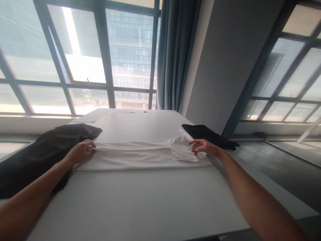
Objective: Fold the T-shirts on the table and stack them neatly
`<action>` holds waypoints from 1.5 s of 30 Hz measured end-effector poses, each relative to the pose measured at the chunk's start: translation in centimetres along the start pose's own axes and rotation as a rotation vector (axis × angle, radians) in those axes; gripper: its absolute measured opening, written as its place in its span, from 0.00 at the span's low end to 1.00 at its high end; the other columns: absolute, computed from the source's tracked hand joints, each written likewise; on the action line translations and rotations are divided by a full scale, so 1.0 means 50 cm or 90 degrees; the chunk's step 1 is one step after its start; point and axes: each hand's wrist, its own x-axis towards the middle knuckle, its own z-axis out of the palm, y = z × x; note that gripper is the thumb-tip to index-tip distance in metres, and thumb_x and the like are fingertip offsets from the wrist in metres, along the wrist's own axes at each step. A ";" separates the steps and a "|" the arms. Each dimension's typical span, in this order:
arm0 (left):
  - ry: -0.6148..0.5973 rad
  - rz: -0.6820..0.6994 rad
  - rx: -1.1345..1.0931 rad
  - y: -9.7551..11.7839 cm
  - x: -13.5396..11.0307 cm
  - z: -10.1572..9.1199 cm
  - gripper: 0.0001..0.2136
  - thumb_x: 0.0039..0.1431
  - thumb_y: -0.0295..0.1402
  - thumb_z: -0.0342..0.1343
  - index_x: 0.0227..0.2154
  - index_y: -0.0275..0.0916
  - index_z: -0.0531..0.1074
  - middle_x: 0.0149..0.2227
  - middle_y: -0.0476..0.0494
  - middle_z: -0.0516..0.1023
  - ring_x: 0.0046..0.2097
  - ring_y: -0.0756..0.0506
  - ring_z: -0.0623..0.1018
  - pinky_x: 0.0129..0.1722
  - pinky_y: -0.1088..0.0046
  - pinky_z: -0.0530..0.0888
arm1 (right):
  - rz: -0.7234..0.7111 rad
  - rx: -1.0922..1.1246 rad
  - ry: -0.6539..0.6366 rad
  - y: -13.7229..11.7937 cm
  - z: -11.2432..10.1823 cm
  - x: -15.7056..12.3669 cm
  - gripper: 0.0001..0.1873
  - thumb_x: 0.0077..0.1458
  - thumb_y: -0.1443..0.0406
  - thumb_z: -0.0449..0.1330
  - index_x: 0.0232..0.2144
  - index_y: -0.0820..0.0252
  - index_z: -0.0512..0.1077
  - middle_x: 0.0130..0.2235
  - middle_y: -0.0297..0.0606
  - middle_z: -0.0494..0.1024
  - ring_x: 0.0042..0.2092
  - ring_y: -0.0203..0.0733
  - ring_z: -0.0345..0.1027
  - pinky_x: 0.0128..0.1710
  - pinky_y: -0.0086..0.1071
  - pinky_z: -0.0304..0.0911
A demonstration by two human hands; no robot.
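Note:
A white T-shirt [140,155] lies folded lengthwise across the white table [140,204]. My left hand [81,151] is closed, pinching the shirt's left end near its folded edge. My right hand [204,147] sits at the shirt's right end, by the short sleeve [182,150]. Its fingers are curled and pinched close to the sleeve's edge; whether cloth is between them I cannot make out.
A dark garment [42,150] is heaped on the table's left side, hanging over the edge. A black folded garment [208,134] lies at the right edge. Windows, a blue curtain [175,53] and a grey wall stand behind.

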 end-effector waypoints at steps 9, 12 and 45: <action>0.034 0.097 0.020 0.035 -0.007 -0.035 0.20 0.54 0.53 0.51 0.29 0.40 0.74 0.46 0.37 0.80 0.47 0.36 0.78 0.51 0.59 0.71 | -0.158 -0.473 0.222 0.010 0.084 0.063 0.31 0.54 0.51 0.58 0.56 0.61 0.70 0.60 0.49 0.68 0.62 0.52 0.60 0.63 0.43 0.54; -0.036 0.140 -0.014 0.063 -0.012 -0.029 0.26 0.53 0.60 0.50 0.38 0.41 0.76 0.52 0.37 0.78 0.52 0.36 0.77 0.56 0.60 0.69 | -0.083 -0.589 0.148 0.014 0.120 0.074 0.40 0.57 0.47 0.53 0.64 0.64 0.60 0.68 0.49 0.53 0.69 0.52 0.44 0.67 0.43 0.42; -0.317 -0.049 0.100 0.062 -0.024 -0.035 0.48 0.51 0.66 0.46 0.67 0.34 0.54 0.69 0.30 0.49 0.69 0.29 0.52 0.64 0.43 0.52 | 0.144 -0.778 0.236 -0.043 0.232 0.262 0.33 0.65 0.52 0.38 0.64 0.61 0.59 0.64 0.59 0.61 0.60 0.63 0.60 0.57 0.58 0.51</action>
